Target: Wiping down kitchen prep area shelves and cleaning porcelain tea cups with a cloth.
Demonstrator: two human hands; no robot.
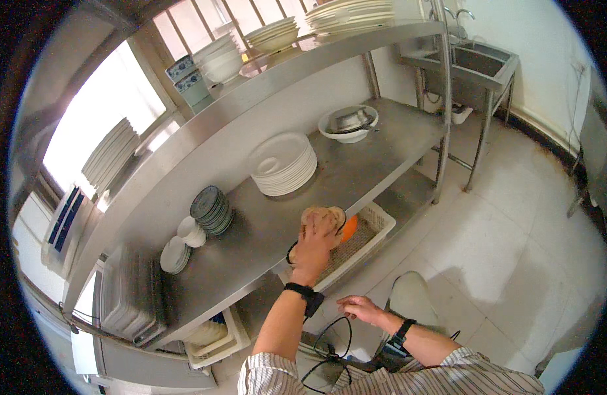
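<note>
My left hand (314,244) is on a tan, soft-looking item with dark edging (328,213) at the front edge of a stainless steel shelf (362,163). The fingers spread over its top and seem to grip it; what it is exactly cannot be told. Beneath and beyond this hand sits a white plastic basket (355,264) on the lower level, with an orange object (350,228) partly hidden behind the tan item. Lower down, my right hand (361,309) hovers in front of the shelf, holding nothing, its fingers loosely bent and apart.
On the shelf stand stacked white plates (283,163), dark-rimmed dishes (212,210), small white bowls (191,232) and a white basin with metal pans (348,123). Trays (130,296) lean at the left. A black cable (333,355) hangs before me. A steel sink (476,64) is at far right.
</note>
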